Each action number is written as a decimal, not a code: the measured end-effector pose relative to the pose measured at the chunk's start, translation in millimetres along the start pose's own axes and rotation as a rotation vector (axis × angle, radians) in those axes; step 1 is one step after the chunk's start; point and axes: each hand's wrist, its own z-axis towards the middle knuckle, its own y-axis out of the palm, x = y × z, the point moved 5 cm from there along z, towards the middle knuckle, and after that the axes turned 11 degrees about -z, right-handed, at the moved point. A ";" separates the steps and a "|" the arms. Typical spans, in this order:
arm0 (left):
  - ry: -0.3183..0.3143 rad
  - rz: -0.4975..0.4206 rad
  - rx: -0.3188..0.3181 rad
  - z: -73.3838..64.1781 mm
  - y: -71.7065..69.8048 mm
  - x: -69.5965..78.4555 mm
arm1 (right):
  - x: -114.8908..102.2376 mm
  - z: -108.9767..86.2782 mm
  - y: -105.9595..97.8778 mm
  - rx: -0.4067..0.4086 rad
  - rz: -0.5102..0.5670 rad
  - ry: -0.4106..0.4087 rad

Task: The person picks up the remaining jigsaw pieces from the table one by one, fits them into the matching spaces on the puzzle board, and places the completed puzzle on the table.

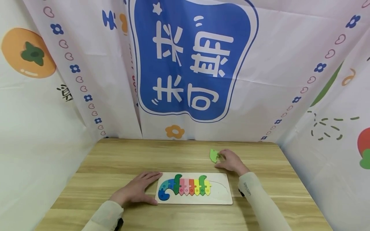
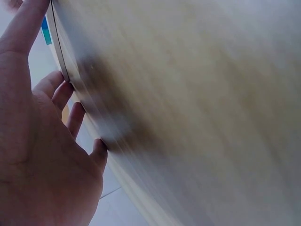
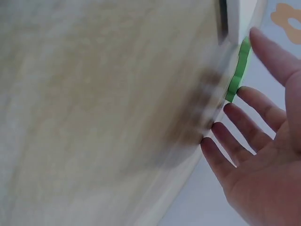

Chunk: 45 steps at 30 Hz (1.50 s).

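Note:
A pale wooden puzzle board (image 1: 196,200) lies flat on the table. On it is a row of colourful interlocking pieces (image 1: 186,186) in a long curled animal shape, with a bare outline (image 1: 221,191) at the right end. My left hand (image 1: 136,189) rests at the board's left end, thumb at the near corner and fingers at the far one. Beyond the board, a light-green puzzle piece (image 1: 213,156) lies on the table. My right hand (image 1: 230,161) is at its right side, thumb and fingers spread beside its edge; the right wrist view shows this green piece (image 3: 239,70) close to the thumb and index fingertips.
The wood-grain table (image 1: 144,154) reaches back to a printed white curtain (image 1: 277,83) with a blue panel. More white cloth hangs at the left and right sides.

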 end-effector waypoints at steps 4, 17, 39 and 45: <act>-0.009 -0.004 -0.005 -1.8 0.1 0.2 | -7.2 1.1 4.5 -0.044 -0.031 -0.114; 0.005 -0.001 0.001 -1.2 -0.1 1.1 | -14.8 -1.9 -2.8 -0.001 -0.044 -0.159; 0.016 0.006 -0.006 -0.6 0.3 2.6 | -11.1 -2.1 -19.9 0.165 -0.019 -0.149; -0.005 0.006 -0.006 -0.5 0.8 0.6 | -5.1 1.8 -23.7 0.188 0.084 -0.129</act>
